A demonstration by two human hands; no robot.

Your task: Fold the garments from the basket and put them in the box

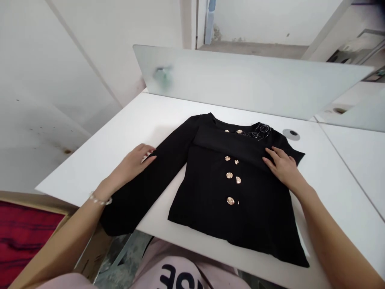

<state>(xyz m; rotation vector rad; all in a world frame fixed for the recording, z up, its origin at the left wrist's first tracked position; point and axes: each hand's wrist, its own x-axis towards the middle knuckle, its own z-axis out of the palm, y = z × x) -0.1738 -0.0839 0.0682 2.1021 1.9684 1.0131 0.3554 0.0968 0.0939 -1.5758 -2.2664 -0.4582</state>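
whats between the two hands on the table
In the head view, the black top lies between the left hand and right hand, with gold-coloured buttons on its front.

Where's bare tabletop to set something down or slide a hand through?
Bare white tabletop: left of the long sleeve of the black top, back to the frosted divider; also right of the top, past the right hand and round grommet. Narrow wedge between sleeve and body. Crowded: middle, where the top lies, left hand at the sleeve.
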